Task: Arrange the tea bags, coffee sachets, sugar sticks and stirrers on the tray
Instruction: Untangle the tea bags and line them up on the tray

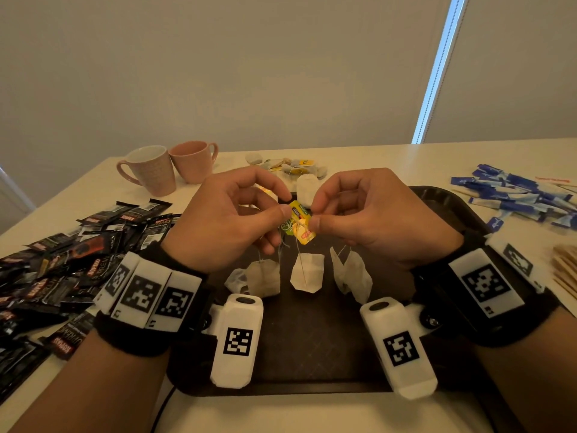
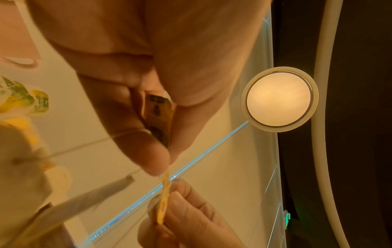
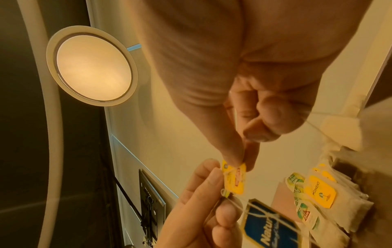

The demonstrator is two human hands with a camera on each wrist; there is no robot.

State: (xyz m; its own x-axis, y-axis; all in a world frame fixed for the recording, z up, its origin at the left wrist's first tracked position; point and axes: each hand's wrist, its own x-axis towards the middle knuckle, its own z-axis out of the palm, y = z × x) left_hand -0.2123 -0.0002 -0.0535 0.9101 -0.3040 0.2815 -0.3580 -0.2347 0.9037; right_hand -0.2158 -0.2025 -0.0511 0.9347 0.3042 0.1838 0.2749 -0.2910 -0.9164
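Both hands are up above the dark tray, close together. The left hand and the right hand each pinch a bunch of little paper tags, mostly yellow. The thumbs and first fingers squeeze the tags from both sides. The other fingers are curled in.

Thin strings run down from the tags. Several tea bags hang on the strings, low over the tray. I cannot tell if the bags touch the tray or just swing above it.

In the right wrist view, the right fingertips hold the top of a yellow tag, and the left fingers hold its side. In the left wrist view it is blurry, but a tag sits between the left thumb and finger.

More tea bags lie in a heap on the table behind the tray. A big pile of black coffee sachets lies to the left of the tray. Blue and white sugar sticks lie to the right. Wooden stirrers are at the right edge, near the right wrist. Two pink mugs stand at the back left, just beside each other.
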